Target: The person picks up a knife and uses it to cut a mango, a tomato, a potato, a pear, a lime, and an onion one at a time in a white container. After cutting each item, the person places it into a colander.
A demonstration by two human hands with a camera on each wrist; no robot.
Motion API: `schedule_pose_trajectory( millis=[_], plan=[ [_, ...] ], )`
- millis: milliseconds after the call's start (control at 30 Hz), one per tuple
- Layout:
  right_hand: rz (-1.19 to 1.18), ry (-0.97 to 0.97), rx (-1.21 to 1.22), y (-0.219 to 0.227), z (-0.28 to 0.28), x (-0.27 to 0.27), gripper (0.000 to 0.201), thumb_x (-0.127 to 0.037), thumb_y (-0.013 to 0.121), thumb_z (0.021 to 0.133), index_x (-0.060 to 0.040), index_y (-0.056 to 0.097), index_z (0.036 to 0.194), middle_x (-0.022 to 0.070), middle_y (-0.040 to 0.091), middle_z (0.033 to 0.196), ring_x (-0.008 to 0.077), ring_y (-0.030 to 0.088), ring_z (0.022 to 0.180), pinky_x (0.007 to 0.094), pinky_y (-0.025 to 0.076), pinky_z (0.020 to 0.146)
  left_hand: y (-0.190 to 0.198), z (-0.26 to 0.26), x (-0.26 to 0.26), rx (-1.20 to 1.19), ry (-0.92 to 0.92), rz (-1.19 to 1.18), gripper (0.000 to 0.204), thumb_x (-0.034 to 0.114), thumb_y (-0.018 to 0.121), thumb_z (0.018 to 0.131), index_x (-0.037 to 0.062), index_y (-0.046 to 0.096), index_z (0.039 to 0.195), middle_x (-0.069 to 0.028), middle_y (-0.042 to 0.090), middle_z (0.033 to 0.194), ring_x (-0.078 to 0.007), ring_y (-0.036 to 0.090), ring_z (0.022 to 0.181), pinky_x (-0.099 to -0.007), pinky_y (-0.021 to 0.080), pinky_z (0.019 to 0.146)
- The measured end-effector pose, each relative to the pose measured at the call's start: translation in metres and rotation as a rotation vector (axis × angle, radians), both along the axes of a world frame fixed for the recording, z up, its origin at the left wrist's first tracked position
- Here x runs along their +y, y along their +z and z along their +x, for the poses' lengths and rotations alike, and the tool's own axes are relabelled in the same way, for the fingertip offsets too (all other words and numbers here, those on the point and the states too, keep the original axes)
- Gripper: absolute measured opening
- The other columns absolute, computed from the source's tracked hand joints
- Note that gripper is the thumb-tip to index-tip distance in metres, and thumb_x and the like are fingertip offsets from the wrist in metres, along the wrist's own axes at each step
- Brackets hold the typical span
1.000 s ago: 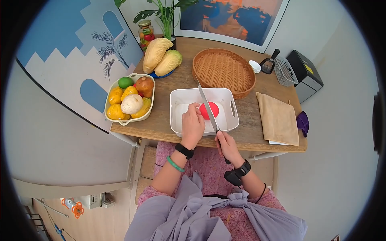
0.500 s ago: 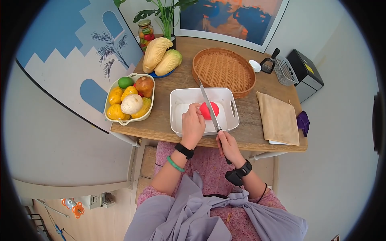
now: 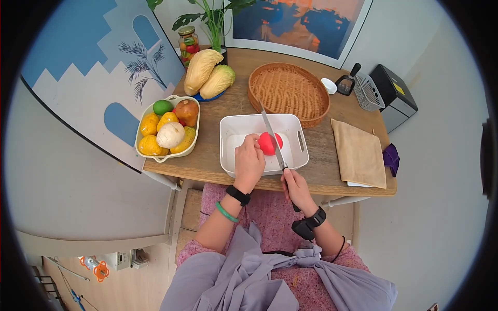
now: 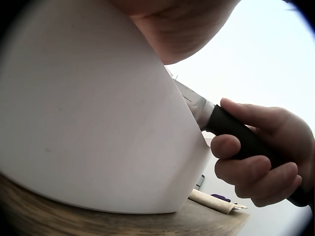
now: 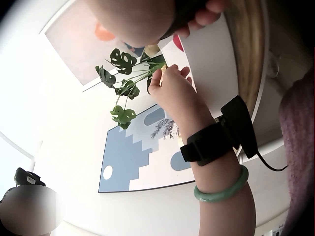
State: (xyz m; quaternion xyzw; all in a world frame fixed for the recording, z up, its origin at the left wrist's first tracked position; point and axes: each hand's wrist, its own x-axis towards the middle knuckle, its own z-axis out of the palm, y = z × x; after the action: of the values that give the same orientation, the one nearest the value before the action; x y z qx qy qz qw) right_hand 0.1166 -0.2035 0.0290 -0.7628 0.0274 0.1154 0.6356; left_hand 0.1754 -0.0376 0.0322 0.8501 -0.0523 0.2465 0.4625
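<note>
A bright red round thing point(image 3: 266, 144), smooth and about the size of a large tomato, lies inside the white plastic bin point(image 3: 226, 136). My left hand point(image 3: 249, 165) reaches over the near rim, its curled fingers against the red thing's left side. The knife point(image 3: 270, 129) crosses over the red thing, blade pointing away from me. Gripping its black handle point(image 4: 238, 132), my right hand point(image 3: 297, 190) stays just outside the bin's near right edge. In the left wrist view the bin's wall hides the red thing and most of the blade.
A round wicker tray point(image 3: 290, 93) is behind the bin. To the left stand a fruit basket point(image 3: 194, 136) and Chinese cabbages point(image 3: 203, 71) on a blue plate. A folded tan cloth point(image 3: 359, 153) lies to the right, by the table's edge.
The knife and my right hand have shifted slightly to the right over the red thing. My left hand and the bin have stayed in place.
</note>
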Motion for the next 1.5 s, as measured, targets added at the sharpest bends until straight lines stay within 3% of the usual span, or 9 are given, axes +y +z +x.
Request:
schedule_pose_trajectory(
  millis=[1000, 1100, 1267, 1500],
  plan=[
    [0.005, -0.055, -0.005, -0.0029, 0.0014, -0.0076, 0.044, -0.041, 0.042, 0.101, -0.0031, 0.053, 0.083, 0.0012, 0.046, 0.056, 0.01, 0.045, 0.04, 0.0259, 0.037, 0.037, -0.001, -0.0009, -0.0002, 0.006, 0.019, 0.039, 0.03, -0.003, 0.054, 0.08, 0.0054, 0.051, 0.108, -0.0064, 0.06, 0.084, -0.0258, 0.06, 0.082, -0.0403, 0.04, 0.078],
    [-0.008, -0.068, -0.008, -0.0019, 0.0017, -0.0072, 0.044, -0.042, 0.042, 0.101, -0.0026, 0.053, 0.083, 0.0015, 0.047, 0.056, 0.0102, 0.046, 0.04, 0.0259, 0.037, 0.038, 0.0012, -0.0012, -0.0008, 0.028, 0.005, 0.038, 0.031, -0.002, 0.054, 0.08, 0.0049, 0.051, 0.11, -0.0081, 0.06, 0.088, -0.0269, 0.06, 0.085, -0.0406, 0.04, 0.08],
    [-0.018, -0.075, -0.003, -0.0011, 0.001, -0.0074, 0.045, -0.043, 0.042, 0.101, -0.0022, 0.053, 0.084, 0.0013, 0.046, 0.056, 0.0102, 0.046, 0.04, 0.0257, 0.037, 0.038, -0.0032, 0.0019, -0.001, 0.045, 0.022, 0.187, 0.044, 0.002, 0.054, 0.081, 0.0048, 0.047, 0.125, -0.0139, 0.057, 0.112, -0.0296, 0.055, 0.104, -0.0422, 0.039, 0.088],
    [0.004, -0.096, -0.011, -0.0033, 0.0002, -0.0084, 0.044, -0.042, 0.041, 0.101, -0.0024, 0.052, 0.083, 0.0013, 0.047, 0.057, 0.0102, 0.045, 0.04, 0.0258, 0.036, 0.037, 0.0014, 0.0015, -0.0019, 0.101, -0.039, 0.261, 0.053, 0.003, 0.055, 0.081, 0.0058, 0.043, 0.133, -0.0156, 0.052, 0.125, -0.0312, 0.052, 0.113, -0.044, 0.038, 0.093]
  ],
)
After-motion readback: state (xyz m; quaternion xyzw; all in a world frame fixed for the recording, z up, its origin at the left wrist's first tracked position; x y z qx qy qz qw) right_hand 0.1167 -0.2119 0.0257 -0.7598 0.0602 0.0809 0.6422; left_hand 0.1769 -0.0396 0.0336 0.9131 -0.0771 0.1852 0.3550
